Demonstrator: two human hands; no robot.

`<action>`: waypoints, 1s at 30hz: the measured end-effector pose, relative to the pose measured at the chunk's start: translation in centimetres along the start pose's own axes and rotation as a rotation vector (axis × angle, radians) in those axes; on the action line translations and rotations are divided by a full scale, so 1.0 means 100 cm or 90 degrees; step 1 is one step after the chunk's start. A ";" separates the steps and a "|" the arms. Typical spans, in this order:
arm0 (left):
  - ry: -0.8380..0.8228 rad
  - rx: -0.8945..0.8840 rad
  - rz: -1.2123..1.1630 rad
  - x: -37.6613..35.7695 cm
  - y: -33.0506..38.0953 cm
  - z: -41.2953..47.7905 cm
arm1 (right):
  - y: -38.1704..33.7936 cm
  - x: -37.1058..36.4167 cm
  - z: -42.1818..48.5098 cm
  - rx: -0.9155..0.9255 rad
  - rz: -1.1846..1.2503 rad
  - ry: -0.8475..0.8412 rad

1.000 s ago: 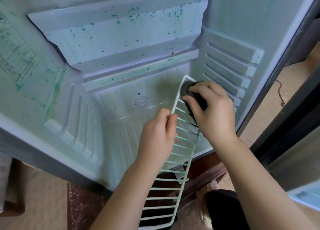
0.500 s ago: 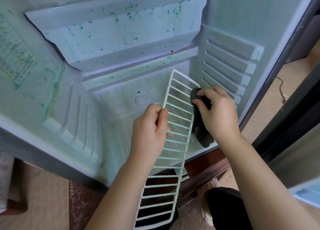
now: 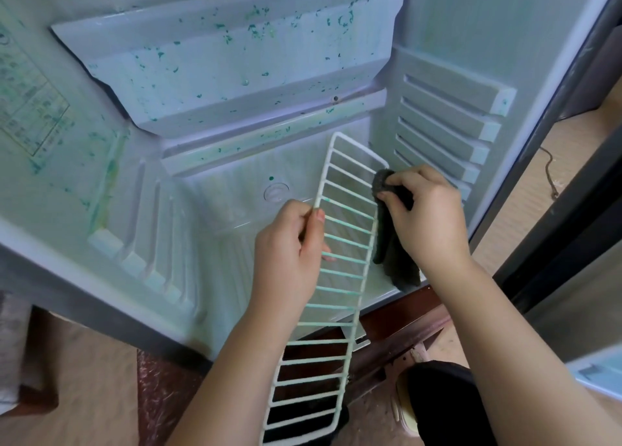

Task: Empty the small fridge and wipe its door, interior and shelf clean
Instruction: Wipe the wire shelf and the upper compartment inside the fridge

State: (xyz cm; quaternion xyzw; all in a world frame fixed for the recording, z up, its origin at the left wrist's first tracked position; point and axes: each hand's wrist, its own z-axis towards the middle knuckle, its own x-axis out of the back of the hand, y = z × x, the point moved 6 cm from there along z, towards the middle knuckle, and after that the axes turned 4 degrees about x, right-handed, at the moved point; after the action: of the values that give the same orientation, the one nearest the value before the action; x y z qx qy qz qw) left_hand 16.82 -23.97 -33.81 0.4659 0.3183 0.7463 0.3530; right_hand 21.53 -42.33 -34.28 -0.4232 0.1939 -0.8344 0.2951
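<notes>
- We see the small fridge [image 3: 454, 25] open, its pale inner walls flecked with green specks.
- We see the white wire shelf [image 3: 336, 277] tilted lengthwise, far end inside, the left hand [image 3: 286, 260] gripping its left rail.
- We see the dark cloth [image 3: 393, 264] pinched by the right hand [image 3: 427, 216] against the right rail, tail hanging.

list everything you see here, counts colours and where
fridge interior: 1, pale white with green specks, fills most of the view
wire shelf: 1, white, tilted, partly out of the fridge
cloth: 1, dark grey, against the shelf's right rail
label: 1, printed, left wall
cord: 1, dark, floor at right
shoe: 1, pale, bottom right
left hand: 1, grips the shelf's left rail
right hand: 1, holds the cloth
</notes>
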 end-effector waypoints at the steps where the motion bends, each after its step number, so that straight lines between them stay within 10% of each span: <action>1: -0.002 0.003 -0.002 0.001 0.000 0.001 | 0.005 0.000 -0.001 -0.012 0.000 -0.008; 11: 0.046 0.075 -0.070 0.012 -0.006 0.010 | -0.010 0.023 -0.005 -0.025 0.070 0.138; 30: -0.068 0.180 -0.305 0.010 -0.004 0.009 | -0.002 0.018 0.004 -0.264 0.672 0.064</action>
State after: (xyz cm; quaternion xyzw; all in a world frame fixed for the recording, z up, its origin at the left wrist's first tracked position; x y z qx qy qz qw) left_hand 17.39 -22.83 -33.37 0.4610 0.5011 0.5642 0.4669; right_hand 20.93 -43.35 -32.89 -0.2778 0.5526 -0.5371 0.5735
